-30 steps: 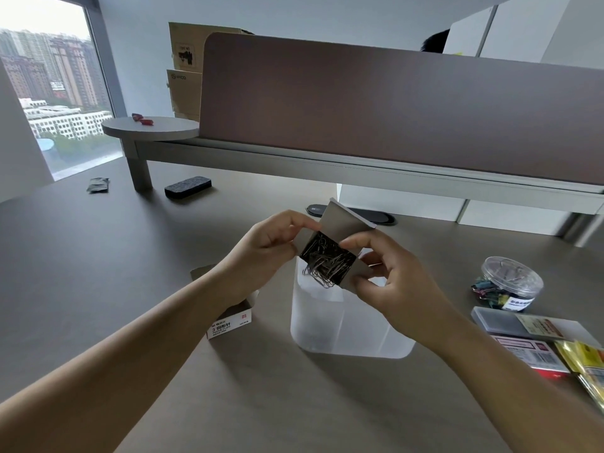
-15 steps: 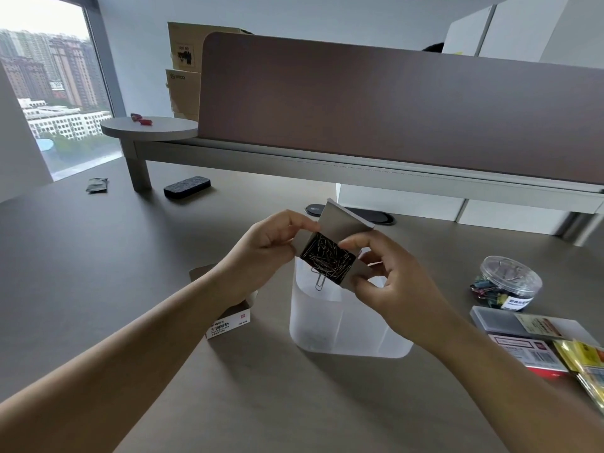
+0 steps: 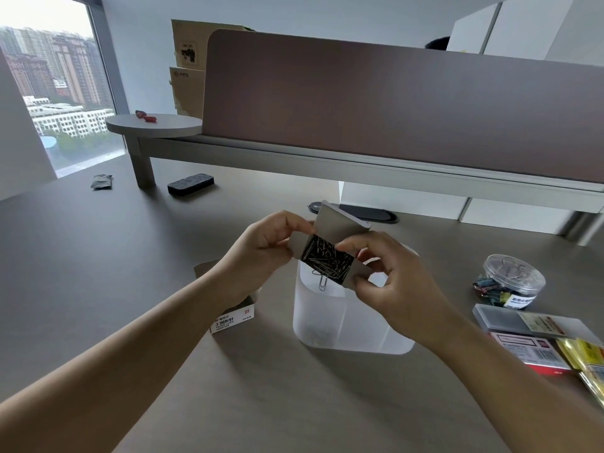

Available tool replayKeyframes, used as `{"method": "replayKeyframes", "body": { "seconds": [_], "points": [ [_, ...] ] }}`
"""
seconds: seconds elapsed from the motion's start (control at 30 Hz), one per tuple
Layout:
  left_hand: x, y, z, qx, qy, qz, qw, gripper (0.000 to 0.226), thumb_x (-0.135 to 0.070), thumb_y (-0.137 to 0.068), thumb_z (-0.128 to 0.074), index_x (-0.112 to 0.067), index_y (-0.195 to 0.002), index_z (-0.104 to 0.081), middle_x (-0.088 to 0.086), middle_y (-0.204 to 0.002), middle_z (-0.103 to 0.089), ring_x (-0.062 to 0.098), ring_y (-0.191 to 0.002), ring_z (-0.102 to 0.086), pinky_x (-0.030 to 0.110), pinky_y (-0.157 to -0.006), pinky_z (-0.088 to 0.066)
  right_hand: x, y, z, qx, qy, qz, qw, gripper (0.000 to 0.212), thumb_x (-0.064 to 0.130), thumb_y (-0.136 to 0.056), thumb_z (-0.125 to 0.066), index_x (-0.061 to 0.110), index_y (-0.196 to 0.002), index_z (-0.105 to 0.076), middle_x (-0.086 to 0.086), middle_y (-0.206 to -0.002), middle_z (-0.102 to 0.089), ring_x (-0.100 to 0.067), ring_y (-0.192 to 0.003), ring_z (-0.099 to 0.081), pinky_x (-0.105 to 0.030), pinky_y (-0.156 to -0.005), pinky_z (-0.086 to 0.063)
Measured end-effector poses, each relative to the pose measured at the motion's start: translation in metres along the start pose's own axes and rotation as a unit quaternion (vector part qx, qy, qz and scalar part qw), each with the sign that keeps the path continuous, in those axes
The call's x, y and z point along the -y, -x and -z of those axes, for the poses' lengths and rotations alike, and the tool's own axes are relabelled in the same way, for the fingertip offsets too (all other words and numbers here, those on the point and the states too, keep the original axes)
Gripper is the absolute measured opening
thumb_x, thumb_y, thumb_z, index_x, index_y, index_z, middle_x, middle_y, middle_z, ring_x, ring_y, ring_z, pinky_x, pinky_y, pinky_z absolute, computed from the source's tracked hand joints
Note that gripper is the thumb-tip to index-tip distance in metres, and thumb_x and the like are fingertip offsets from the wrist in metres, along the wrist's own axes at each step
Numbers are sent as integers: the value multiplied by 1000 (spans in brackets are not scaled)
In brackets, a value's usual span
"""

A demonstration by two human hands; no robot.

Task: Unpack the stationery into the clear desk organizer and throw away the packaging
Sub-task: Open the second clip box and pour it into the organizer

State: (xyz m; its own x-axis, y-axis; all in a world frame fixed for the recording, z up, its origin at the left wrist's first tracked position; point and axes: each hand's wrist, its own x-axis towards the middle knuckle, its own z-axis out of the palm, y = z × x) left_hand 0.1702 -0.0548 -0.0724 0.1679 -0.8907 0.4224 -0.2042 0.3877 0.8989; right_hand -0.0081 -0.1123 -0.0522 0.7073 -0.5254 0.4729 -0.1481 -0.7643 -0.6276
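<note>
A small grey cardboard paper clip box (image 3: pixel 340 223) is held open, tilted over the clear desk organizer (image 3: pixel 330 322). My left hand (image 3: pixel 261 253) pinches the box's left flap and my right hand (image 3: pixel 392 282) grips its right side. Silver paper clips (image 3: pixel 327 259) fill the open mouth, and one clip (image 3: pixel 323 282) hangs down over the organizer's rim. A second opened paper clip box (image 3: pixel 232 318), white with red print, lies on the desk to the left of the organizer, partly hidden by my left forearm.
At the right lie a round clear tub of coloured binder clips (image 3: pixel 510 282), a flat clear case (image 3: pixel 500 318), a red and white box (image 3: pixel 529 351) and yellow packets (image 3: pixel 585 358). A black eraser (image 3: pixel 190 184) and a dark wrapper (image 3: pixel 102 182) lie far left. A brown partition (image 3: pixel 392 106) stands behind.
The clump of clips that hung out of the box a second ago has dropped or slid back; a single clip now dangles. The box sits slightly more upright. Both hands keep their grip.
</note>
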Motion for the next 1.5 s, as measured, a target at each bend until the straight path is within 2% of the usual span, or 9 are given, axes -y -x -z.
{"method": "replayKeyframes", "body": {
  "seconds": [0.17, 0.3, 0.47, 0.57, 0.67, 0.8, 1.0, 1.2, 1.5],
  "points": [
    [-1, 1, -1, 3, 17, -1, 1000, 33, 9, -58, -40, -11, -81, -54, -16, -76, -70, -4, -76, -62, 10, -68, -47, -1, 0, 1, -2, 10, 0, 1000, 46, -7, -75, -55, 36, -88, -51, 22, -86, -51, 13, -85, -47, -1, -73, -39],
    [-2, 1, 1, 0, 17, 3, 1000, 35, 11, -58, -39, -11, -79, -54, -18, -80, -71, -4, -80, -63, 10, -68, -47, 1, -1, 0, -2, 6, -1, 1000, 38, 5, -71, -52, 39, -86, -50, 23, -86, -51, 13, -86, -47, 0, -73, -38],
    [-3, 1, 1, 5, 12, 11, 1000, 46, 30, -69, -34, -11, -78, -54, -19, -79, -71, -4, -79, -63, 10, -67, -48, 0, 0, 1, 0, 9, 1, 1000, 41, -3, -73, -55, 35, -88, -52, 23, -87, -50, 15, -87, -46, 0, -74, -38],
    [-5, 1, 0, 5, 10, 10, 1000, 37, 19, -63, -40, -11, -78, -54, -12, -85, -70, -4, -80, -63, 10, -67, -47, -1, 1, 1, -3, 10, -2, 1000, 38, -7, -74, -54, 25, -94, -59, 21, -88, -51, 14, -87, -46, 0, -74, -38],
    [-6, 0, -2, 3, 16, 13, 1000, 43, 28, -68, -38, -10, -79, -53, 0, -100, -61, -6, -80, -63, 8, -68, -46, -3, 0, 1, -5, 19, -7, 1000, 39, -9, -74, -53, 20, -98, -61, 21, -89, -51, 9, -87, -46, -1, -76, -38],
    [-7, 1, -5, 2, 30, 5, 1000, 33, 11, -56, -41, -11, -77, -53, -1, -97, -61, -5, -79, -63, 8, -66, -46, -2, 0, 2, -7, 29, -11, 1000, 38, -11, -73, -53, 16, -99, -63, 22, -87, -50, 6, -87, -46, -3, -76, -39],
    [-3, 0, 0, -11, 31, 12, 999, 36, 10, -54, -40, -14, -75, -56, -14, -84, -70, -3, -77, -64, 9, -65, -46, 1, -1, 1, -6, 26, -12, 1000, 39, -11, -73, -54, 16, -100, -62, 21, -89, -51, 11, -86, -45, -1, -75, -38],
    [-5, -1, 0, -9, 23, 3, 1000, 35, 9, -54, -40, -14, -77, -55, -1, -97, -61, -3, -83, -63, 10, -69, -47, 3, -2, 0, -13, 29, -16, 999, 36, -9, -74, -54, 17, -98, -62, 19, -88, -52, 14, -86, -45, 0, -73, -38],
    [-7, -1, 2, -9, 21, 5, 1000, 37, 15, -59, -41, -14, -76, -55, -1, -95, -62, -4, -80, -63, 10, -68, -48, 5, -2, 0, -1, 32, -23, 999, 34, -8, -75, -56, 15, -100, -62, 8, -91, -56, 10, -86, -48, 1, -73, -37]
  ]
}}
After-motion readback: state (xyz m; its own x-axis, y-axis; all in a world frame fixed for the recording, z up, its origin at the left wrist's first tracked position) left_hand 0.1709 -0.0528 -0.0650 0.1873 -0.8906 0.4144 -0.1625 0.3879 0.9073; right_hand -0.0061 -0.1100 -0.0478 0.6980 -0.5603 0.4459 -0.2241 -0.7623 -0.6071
